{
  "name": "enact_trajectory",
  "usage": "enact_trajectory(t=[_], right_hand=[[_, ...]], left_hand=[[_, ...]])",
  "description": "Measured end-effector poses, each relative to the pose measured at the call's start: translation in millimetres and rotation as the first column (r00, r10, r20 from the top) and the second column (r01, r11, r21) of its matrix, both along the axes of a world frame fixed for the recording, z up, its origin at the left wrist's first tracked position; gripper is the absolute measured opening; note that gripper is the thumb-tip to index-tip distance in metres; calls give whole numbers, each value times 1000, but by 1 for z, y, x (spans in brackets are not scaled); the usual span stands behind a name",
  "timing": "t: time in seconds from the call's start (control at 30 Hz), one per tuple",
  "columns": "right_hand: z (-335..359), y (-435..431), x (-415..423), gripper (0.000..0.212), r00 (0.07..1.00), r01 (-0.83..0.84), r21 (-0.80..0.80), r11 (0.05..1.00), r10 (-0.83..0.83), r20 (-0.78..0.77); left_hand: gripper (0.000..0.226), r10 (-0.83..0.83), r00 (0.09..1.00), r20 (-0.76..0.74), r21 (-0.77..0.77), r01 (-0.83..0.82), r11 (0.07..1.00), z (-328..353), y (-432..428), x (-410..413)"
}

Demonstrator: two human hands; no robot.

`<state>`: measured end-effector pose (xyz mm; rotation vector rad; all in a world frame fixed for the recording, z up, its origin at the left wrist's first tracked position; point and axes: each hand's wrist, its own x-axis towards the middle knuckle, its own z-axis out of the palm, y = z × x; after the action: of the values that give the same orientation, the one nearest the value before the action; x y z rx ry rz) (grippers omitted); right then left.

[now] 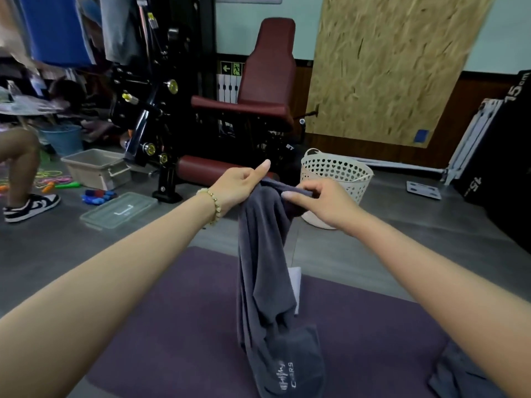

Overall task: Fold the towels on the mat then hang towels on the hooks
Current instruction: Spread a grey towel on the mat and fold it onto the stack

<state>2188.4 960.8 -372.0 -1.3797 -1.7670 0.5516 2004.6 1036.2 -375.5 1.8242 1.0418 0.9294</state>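
Note:
A dark grey towel [265, 271] hangs in front of me, its lower end with white lettering resting on the purple mat [172, 326]. My left hand [241, 185], with a bead bracelet on the wrist, grips the towel's top edge. Just to its right, my right hand [321, 202] pinches the same top edge. A second dark grey towel [457, 372] lies crumpled on the mat at the lower right, partly hidden by my right arm. Something white [296, 285] shows behind the hanging towel. No hooks are in view.
A white perforated basket [339, 176] stands on the grey floor beyond my hands. A maroon-padded gym machine [258, 104] fills the back. At the left are a clear bin [94, 168], its lid [117, 209], toys and a person's leg [23, 173]. A black box [505, 139] stands at the right.

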Motion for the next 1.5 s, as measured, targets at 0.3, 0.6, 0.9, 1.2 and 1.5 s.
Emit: enact_trajectory(t=[0.3,0.6,0.9,1.2,1.5], right_hand=[[10,-19,87,12,752,106,-260,960,-248,-611],[-81,-58,214,45,551,494,-492,717,-696,-461],[-148,-38,232,28,363,298,-577,760,-650,-668],[-54,12,287,41,262,380,-353,855,-465,-846],[-170,-14,299,50,327,396,-511,763,-637,-698]], left_hand=[[40,-443,896,38,-386,422,820,-47,-36,47],[50,-388,919,65,-654,333,679,-143,-27,64],[36,14,979,203,-543,100,834,-78,20,148],[28,-64,938,341,-215,144,966,48,54,215],[27,-167,976,140,-443,212,871,-104,44,238]])
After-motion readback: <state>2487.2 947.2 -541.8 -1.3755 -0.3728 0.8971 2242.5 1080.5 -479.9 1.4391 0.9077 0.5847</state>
